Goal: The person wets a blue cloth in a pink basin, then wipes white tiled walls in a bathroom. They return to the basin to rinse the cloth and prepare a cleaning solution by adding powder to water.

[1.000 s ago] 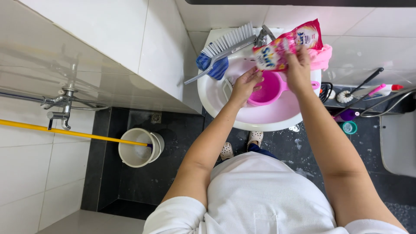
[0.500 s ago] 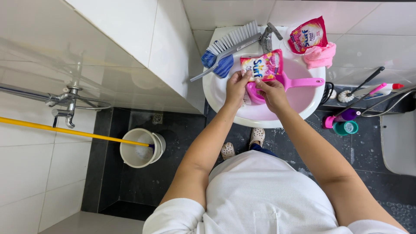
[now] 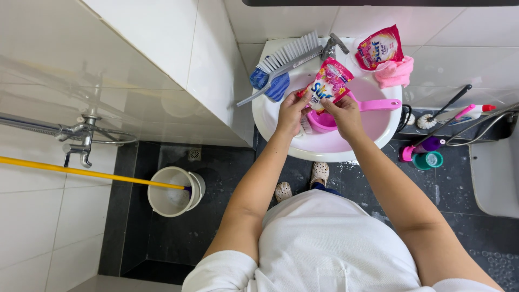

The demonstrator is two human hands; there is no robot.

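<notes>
So a second back I had the right hand up at the rear of the sink holding a pink detergent pouch, with the left hand over the pink scoop. Half a second on, I'd brought that pouch down over the scoop, and a second red pouch showed on the rim beside the pink cloth. By this frame both hands had pinched the pouch at its lower end, tilted a bit more to the right.

The pink scoop's bowl is mostly hidden behind both hands and the detergent pouch. The white fixture is cut off at the right edge.
</notes>
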